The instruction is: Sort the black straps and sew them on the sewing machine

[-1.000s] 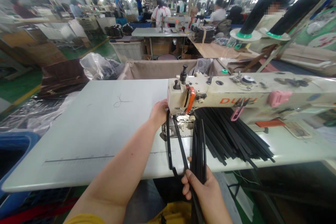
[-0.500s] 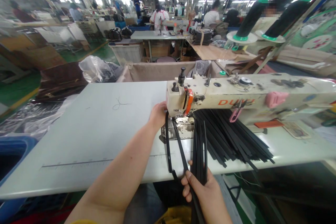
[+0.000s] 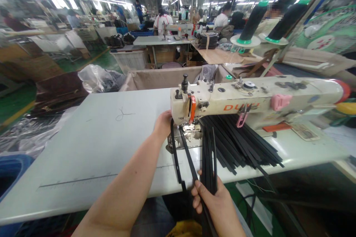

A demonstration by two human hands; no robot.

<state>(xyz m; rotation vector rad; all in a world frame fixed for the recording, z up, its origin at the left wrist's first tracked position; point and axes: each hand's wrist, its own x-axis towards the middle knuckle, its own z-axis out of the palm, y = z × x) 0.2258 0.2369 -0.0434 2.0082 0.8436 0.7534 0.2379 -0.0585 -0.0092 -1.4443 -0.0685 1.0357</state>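
My right hand (image 3: 213,196) is closed round a bundle of long black strips (image 3: 208,155) below the table's front edge. Its thumb and forefinger pinch one black strip (image 3: 189,153) that runs up to the presser foot (image 3: 190,127) of the sewing machine (image 3: 222,100). My left hand (image 3: 162,124) is at the left side of the machine head, its fingertips hidden behind it. Another black strip (image 3: 174,155) hangs down beside that hand and over the table edge; whether the fingers grip it does not show.
A fanned pile of black strips (image 3: 241,142) lies under the machine arm. Loose thread (image 3: 121,114) rests on the white table (image 3: 111,144). Pink clips (image 3: 241,120) hang on the machine. Thread cones (image 3: 254,22) stand at the back right, and a blue bin (image 3: 16,163) is at left.
The camera view has shifted a little, so the machine and table appear further left. Both hands keep nearly the same places relative to the machine, and the right still holds the strips.
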